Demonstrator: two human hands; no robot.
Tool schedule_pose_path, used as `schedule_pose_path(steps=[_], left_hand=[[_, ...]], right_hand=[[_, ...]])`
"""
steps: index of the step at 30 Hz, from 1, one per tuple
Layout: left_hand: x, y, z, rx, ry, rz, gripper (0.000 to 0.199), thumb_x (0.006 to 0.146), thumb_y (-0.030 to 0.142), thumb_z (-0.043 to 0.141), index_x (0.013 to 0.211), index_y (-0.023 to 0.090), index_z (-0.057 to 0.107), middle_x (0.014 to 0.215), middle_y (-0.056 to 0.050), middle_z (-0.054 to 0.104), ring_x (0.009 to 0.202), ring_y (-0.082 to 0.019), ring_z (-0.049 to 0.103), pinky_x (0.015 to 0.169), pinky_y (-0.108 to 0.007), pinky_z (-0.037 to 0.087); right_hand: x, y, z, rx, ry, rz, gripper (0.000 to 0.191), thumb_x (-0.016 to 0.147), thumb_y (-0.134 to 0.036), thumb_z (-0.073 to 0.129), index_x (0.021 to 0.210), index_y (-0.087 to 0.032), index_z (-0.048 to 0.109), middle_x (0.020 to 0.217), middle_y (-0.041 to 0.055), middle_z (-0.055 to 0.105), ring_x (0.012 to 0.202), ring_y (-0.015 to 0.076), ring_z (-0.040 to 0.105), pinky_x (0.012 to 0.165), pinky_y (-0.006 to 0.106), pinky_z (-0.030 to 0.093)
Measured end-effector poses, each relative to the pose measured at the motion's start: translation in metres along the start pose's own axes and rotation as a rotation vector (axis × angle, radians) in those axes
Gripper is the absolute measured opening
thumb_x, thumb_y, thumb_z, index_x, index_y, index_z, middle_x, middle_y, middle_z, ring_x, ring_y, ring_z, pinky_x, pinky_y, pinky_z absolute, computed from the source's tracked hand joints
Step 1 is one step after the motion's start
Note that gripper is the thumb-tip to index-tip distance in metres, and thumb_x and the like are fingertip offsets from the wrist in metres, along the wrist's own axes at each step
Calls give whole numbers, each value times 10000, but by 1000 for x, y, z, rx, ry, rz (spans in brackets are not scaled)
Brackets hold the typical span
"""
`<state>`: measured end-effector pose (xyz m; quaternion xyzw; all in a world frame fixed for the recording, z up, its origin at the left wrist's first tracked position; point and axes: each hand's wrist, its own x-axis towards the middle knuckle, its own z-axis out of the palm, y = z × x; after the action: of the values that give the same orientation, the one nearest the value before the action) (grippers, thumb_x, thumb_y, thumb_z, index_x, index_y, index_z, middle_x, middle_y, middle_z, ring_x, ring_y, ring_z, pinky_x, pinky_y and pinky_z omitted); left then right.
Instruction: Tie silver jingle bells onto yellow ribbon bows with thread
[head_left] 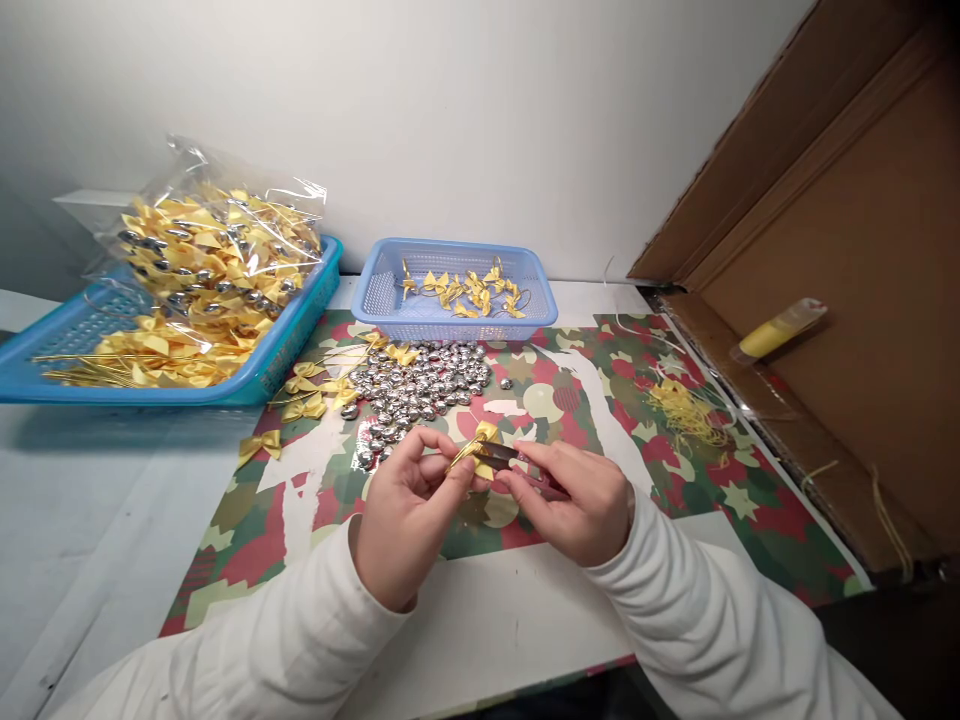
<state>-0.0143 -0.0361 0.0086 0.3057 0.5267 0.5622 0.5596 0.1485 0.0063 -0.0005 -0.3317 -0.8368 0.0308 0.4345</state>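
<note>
My left hand (416, 505) pinches a yellow bow (486, 466) with a gold cord, over the front middle of the patterned sheet. From the right, my right hand (574, 495) is closed around dark-tipped pliers (499, 454), whose jaws touch the bow at its cord. Just beyond my left hand lies a pile of shiny silver beads (427, 385). Loose yellow bows (304, 390) lie to the left of the beads. Part of the held bow is hidden by my fingers.
A blue basket (454, 331) with several bows stands at the back. At the left, a larger blue basket (262, 375) holds bows and a clear bag (217, 240). Yellow thread scraps (686, 415) lie right, near a cardboard wall (847, 300) and a yellow tube (780, 332).
</note>
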Motion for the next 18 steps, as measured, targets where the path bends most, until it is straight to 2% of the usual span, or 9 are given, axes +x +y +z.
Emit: schedule_pose_path(steps=[7, 18], left_hand=[[-1, -1, 0, 6, -5, -1, 312, 686, 315, 769, 753, 188, 493, 563, 33, 687, 519, -98, 635, 502, -160, 486], [0, -1, 2, -11, -5, 7, 312, 689, 301, 770, 760, 188, 488, 570, 32, 688, 558, -120, 666, 524, -173, 503]], right_hand=[[-1, 1, 2, 0, 19, 10, 153, 881, -271, 628, 916, -131, 678, 568, -3, 638, 427, 76, 516, 436, 207, 415], [-4, 1, 1, -128, 50, -166, 171, 902, -216, 616, 1027, -105, 657, 583, 4, 649, 462, 93, 527, 447, 250, 378]])
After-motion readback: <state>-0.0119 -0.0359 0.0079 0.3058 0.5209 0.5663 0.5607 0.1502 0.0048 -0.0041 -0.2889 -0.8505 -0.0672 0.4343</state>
